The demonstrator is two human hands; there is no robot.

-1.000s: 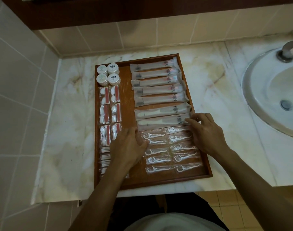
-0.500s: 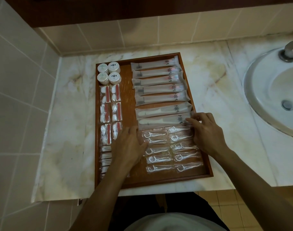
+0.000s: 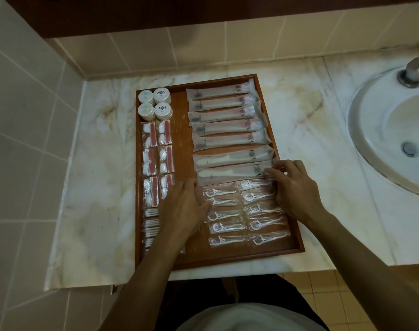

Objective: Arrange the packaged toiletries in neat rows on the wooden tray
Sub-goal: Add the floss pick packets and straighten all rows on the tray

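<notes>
The wooden tray (image 3: 227, 259) lies on the marble counter (image 3: 96, 187). Several round white pots (image 3: 161, 95) fill its far left corner, with cotton-and-file packets (image 3: 153, 134) and cotton bud packets (image 3: 151, 225) in a column below them. Long translucent packets (image 3: 222, 115) lie stacked in a row on the right. Nearer to me are two columns of floss pick packets (image 3: 263, 211). My right hand (image 3: 296, 187) pinches the right end of the nearest long packet (image 3: 230, 173). My left hand (image 3: 182, 206) rests flat at the left ends of the floss picks, fingers spread.
A white sink (image 3: 370, 130) with a metal tap (image 3: 413, 68) is set in the counter to the right. A tiled wall (image 3: 24, 139) closes the left side. The tray's near rim lies close to the counter's front edge.
Both hands stay almost where they were on the tray. The view has shifted slightly.
</notes>
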